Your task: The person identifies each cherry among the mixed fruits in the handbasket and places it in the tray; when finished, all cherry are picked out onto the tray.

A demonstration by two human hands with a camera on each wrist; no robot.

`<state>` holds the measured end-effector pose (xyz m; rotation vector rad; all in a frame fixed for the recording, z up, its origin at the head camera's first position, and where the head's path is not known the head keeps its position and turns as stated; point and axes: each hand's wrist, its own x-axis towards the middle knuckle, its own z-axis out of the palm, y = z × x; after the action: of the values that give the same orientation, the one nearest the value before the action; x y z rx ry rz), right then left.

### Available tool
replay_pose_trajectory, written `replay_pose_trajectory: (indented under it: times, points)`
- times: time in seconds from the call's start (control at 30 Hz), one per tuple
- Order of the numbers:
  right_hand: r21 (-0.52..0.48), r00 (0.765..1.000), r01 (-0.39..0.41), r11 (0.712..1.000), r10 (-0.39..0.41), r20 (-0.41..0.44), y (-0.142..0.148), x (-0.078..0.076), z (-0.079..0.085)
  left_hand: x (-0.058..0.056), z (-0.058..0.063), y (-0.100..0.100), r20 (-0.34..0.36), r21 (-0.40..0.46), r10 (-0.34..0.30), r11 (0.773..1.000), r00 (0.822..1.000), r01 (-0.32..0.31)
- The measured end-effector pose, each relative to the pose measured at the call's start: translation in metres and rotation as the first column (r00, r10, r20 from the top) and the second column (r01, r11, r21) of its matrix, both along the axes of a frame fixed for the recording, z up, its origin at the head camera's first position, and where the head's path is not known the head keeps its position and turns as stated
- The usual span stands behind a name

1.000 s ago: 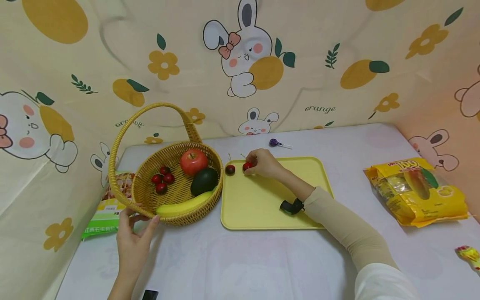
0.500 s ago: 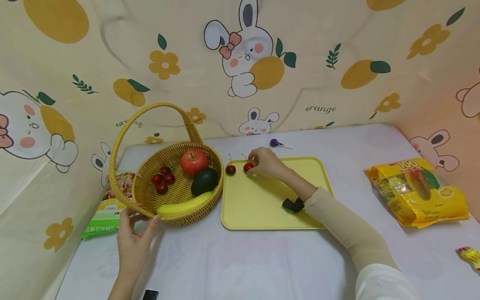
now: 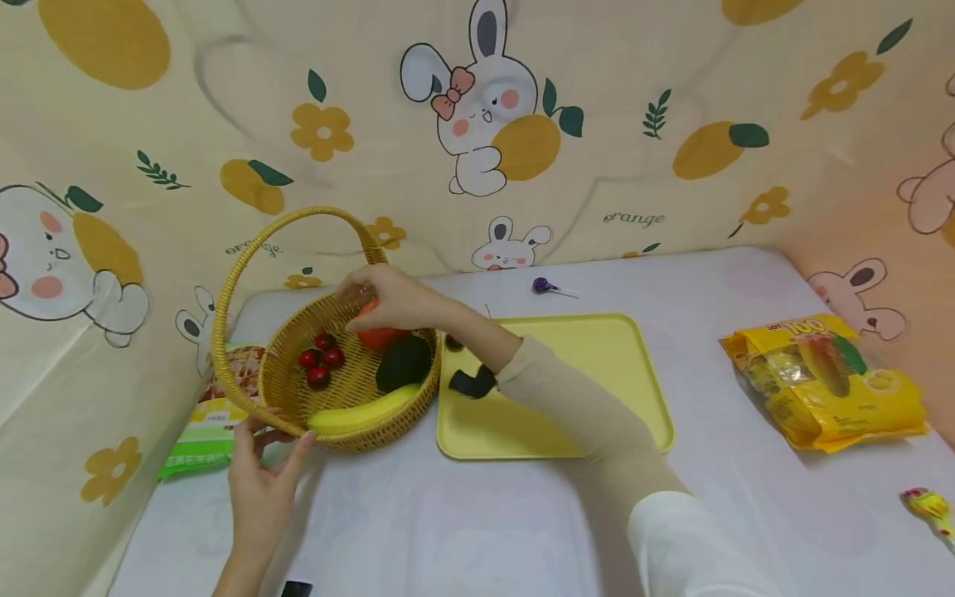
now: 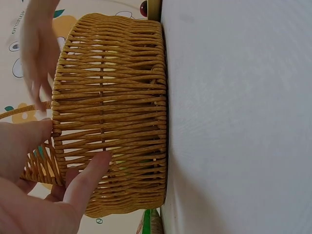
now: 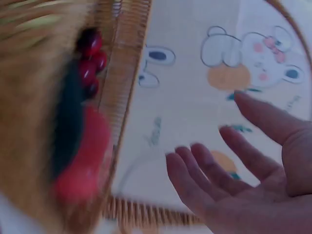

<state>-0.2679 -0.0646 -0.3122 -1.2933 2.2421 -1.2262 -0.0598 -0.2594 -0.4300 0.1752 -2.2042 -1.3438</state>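
My left hand [image 3: 261, 489] holds the near left rim of a yellow wicker basket [image 3: 366, 439], beside the foot of its arched handle. In the left wrist view, the thumb lies along the outer wall of woven strips. Over the basket hovers my right hand [image 3: 395, 298], with spread, empty fingers in the right wrist view. Below it sits a red apple [image 3: 380, 338], partly covered, next to a dark green avocado [image 3: 405, 363]. A banana [image 3: 366, 413] and several cherries [image 3: 319, 377] lie in the basket too. Another cherry [image 3: 451, 342] shows at the tray's left edge, partly behind my right forearm.
A yellow tray [image 3: 522, 439] stands right of the basket, under my right forearm. Behind it lies a purple lollipop [image 3: 540, 285]. A yellow snack bag [image 3: 828, 381] and a yellow-wrapped lollipop [image 3: 928, 502] are at the right. A green packet [image 3: 205, 439] lies left of the basket.
My right hand has left the cherry on the tray and swung left over the basket, its fingers now spread. The left hand stays on the basket rim.
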Motion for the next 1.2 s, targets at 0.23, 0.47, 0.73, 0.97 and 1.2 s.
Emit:
replay_pose_trajectory:
  times: [0.23, 0.47, 0.73, 0.97, 1.2]
  points:
    - [0.099, 0.987, -0.142, 0.985, 0.133, 0.092, -0.087, -0.002, -0.015, 0.003, 0.004, -0.001, -0.005, 0.001, 0.007, 1.0, 1.0, -0.007]
    - [0.188, 0.959, -0.247, 0.951, 0.212, 0.189, -0.114, -0.003, -0.041, 0.0, 0.004, 0.002, -0.017, 0.013, -0.007, 1.0, 1.0, 0.007]
    - [0.234, 0.927, -0.315, 0.92, 0.244, 0.286, -0.112, -0.01, -0.056, -0.003, 0.004, 0.004, -0.045, 0.008, -0.02, 1.0, 0.999, 0.02]
    - [0.302, 0.909, -0.37, 0.879, 0.275, 0.313, -0.113, -0.009, -0.06, -0.001, 0.004, 0.003, -0.031, 0.02, -0.011, 1.0, 0.999, 0.011]
    - [0.337, 0.87, -0.442, 0.831, 0.306, 0.387, -0.113, -0.006, -0.06, -0.001, 0.003, 0.001, -0.01, 0.002, 0.012, 1.0, 1.0, -0.012]
